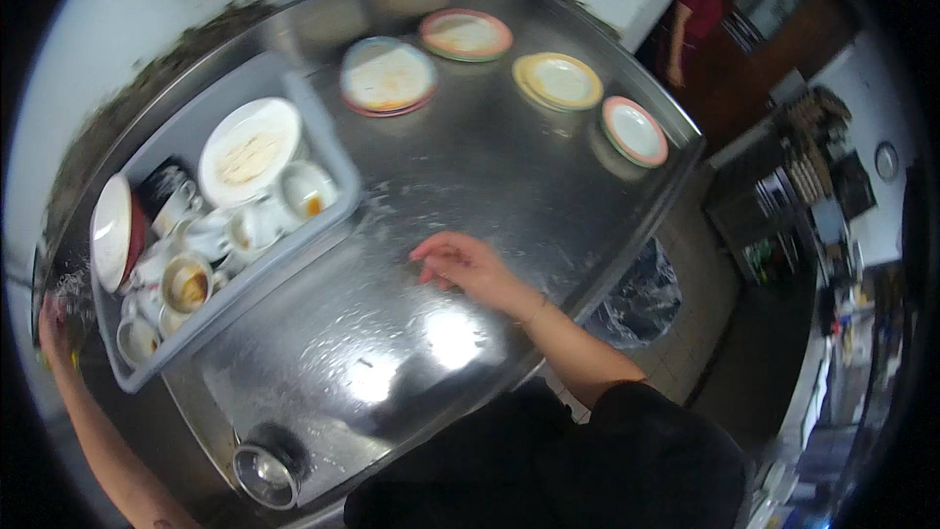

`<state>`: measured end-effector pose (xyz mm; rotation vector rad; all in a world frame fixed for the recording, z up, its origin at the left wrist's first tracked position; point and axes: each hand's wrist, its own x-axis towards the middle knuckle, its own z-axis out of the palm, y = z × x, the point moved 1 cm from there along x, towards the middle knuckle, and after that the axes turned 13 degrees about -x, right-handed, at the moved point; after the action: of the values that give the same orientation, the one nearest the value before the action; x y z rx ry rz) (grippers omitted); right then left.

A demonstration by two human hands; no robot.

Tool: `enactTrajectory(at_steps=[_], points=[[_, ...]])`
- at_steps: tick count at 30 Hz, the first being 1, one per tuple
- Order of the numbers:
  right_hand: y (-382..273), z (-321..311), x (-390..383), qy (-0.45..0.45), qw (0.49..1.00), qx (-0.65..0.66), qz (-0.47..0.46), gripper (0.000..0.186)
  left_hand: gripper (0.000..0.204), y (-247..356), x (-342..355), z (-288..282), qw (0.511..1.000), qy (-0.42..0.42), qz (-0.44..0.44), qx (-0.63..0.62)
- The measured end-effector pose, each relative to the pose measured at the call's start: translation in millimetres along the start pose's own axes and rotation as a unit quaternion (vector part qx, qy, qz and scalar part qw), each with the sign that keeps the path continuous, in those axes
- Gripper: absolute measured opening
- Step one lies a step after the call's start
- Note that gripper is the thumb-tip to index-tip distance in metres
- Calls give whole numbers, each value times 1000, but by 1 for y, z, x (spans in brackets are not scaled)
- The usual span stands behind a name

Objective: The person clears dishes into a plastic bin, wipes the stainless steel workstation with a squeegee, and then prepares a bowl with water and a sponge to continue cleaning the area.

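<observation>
My right hand hovers over the middle of a wet steel counter. Its fingers are loosely bent and apart, with nothing in them. My left hand is at the far left, beyond the grey bus tub; its fingers are blurred near the rim of the picture. The tub holds a white plate with food remains, a bowl with a dark red outside, and several used white cups. Some of the cups have brown dregs in them.
Along the counter's far side lie stained plates, pink-rimmed plates, yellow-rimmed plates and a pink-rimmed dish. Glass bowls stand at the near left corner. A black bag hangs beyond the right edge. A person stands at the back right.
</observation>
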<state>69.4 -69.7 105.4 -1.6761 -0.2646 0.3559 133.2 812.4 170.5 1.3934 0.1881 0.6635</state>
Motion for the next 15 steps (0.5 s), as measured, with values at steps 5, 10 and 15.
enactTrajectory(at_steps=[5, 10, 15], points=[[67, -166, -51, 243, 960, 3, 138, 22, 46, 51, -5, 3, 950, 43, 21, 309], [185, -366, -73, 539, 810, -177, 150, 30, 30, -32, -60, 161, 888, -52, 172, 424], [131, -404, 20, 402, 892, -147, 141, 45, 17, -26, -266, 489, 897, -137, 201, 369]])
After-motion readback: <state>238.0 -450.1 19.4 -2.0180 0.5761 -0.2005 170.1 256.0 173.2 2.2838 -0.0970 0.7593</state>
